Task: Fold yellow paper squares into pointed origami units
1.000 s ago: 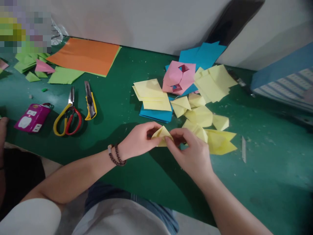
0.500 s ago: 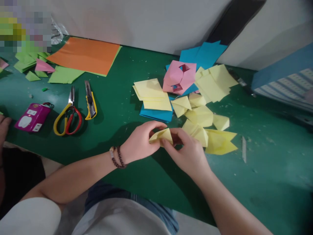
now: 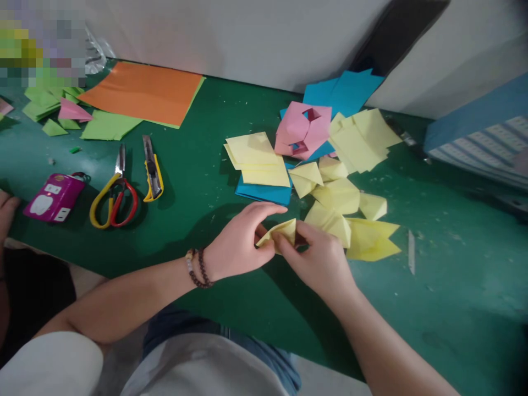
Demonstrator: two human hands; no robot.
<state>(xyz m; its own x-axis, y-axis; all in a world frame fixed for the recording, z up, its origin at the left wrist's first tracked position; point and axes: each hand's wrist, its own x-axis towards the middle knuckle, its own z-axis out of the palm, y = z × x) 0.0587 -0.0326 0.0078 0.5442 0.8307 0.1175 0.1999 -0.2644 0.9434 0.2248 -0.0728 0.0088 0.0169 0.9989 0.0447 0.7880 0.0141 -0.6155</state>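
Between my two hands is a small folded yellow paper [image 3: 284,234], held above the green table [image 3: 185,165]. My left hand [image 3: 239,242], with a beaded bracelet at the wrist, grips the paper's left end, its index finger stretched out above it. My right hand [image 3: 319,253] pinches the right part between thumb and fingers. Just right of the hands lie several folded yellow pieces [image 3: 336,195] and a flat yellow piece with a notched end [image 3: 373,239]. Beyond the hands, a stack of yellow sheets [image 3: 264,159] rests on blue paper [image 3: 264,192].
A pink folded shape [image 3: 303,129] sits near blue sheets [image 3: 342,93] and pale yellow sheets [image 3: 367,137]. Leftward are a cutter [image 3: 153,173], scissors [image 3: 115,198], a purple packet [image 3: 55,197], orange paper [image 3: 144,93] and green pieces. Another person's hand [image 3: 6,212] shows at the left edge.
The folded yellow paper has shifted slightly right and tilted in my hands. My left index finger has straightened out a little above it.
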